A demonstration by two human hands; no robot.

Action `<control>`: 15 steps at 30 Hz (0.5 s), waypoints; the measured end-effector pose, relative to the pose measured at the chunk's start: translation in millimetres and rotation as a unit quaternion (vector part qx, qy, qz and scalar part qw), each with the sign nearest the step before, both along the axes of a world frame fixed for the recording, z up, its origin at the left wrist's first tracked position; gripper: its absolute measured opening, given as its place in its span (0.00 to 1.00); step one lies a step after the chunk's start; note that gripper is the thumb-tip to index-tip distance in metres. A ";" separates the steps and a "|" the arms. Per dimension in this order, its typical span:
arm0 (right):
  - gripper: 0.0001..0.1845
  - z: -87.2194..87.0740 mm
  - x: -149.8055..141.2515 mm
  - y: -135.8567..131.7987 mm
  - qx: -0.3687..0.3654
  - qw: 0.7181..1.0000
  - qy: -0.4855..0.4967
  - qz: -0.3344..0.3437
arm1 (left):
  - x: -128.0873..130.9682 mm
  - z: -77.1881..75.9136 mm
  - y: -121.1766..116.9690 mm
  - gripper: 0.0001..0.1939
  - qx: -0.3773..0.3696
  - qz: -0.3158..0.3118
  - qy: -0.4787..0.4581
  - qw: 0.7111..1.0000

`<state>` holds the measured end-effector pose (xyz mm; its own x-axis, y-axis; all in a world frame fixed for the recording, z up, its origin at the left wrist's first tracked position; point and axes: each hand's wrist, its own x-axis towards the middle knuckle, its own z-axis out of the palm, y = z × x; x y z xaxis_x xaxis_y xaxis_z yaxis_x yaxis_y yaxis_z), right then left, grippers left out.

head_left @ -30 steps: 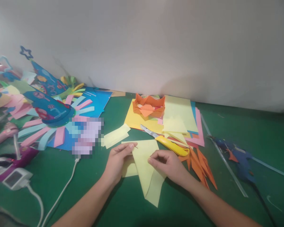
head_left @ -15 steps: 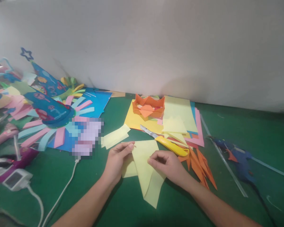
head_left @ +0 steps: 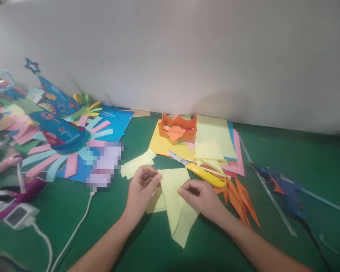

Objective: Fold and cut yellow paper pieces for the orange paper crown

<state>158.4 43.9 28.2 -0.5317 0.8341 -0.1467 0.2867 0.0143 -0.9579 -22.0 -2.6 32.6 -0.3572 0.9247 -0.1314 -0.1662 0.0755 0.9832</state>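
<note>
Between my hands is a pale yellow sheet of paper (head_left: 172,200), partly folded, its lower end tapering toward me. My left hand (head_left: 143,189) pinches its upper left corner between thumb and curled fingers. At the sheet's right edge, my right hand (head_left: 202,196) is closed in a pinch on the paper. Another pale yellow piece (head_left: 155,202) lies under the sheet by my left hand. Just beyond my right hand rests a yellow utility knife (head_left: 205,174) with its blade out, pointing up and left. Cut pale yellow strips (head_left: 137,164) lie beyond my left hand.
An orange paper crown (head_left: 178,128) stands on stacked coloured sheets (head_left: 215,130). Folded orange pieces (head_left: 240,198) lie right of the knife. A blue glue gun (head_left: 286,190) and clear stick (head_left: 268,187) are farther right. Decorated blue cone hats (head_left: 58,130) and a white cable (head_left: 76,223) occupy the left.
My left hand's fingers have curled in more at the sheet's upper left corner, where they were straighter before. My right hand has barely shifted. The sheet's lower tip has moved slightly left.
</note>
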 end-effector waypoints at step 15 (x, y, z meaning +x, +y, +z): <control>0.16 -1.6 0.2 -0.6 0.011 1.000 0.004 -0.015 | 5.4 1.9 -0.2 0.09 -0.019 -0.014 0.054 0.998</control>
<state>158.6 43.3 26.6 -0.5082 0.8523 -0.1233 0.2794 0.0278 -0.9598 -16.5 -2.8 34.6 -0.3455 0.9295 -0.1295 -0.0567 0.1170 0.9915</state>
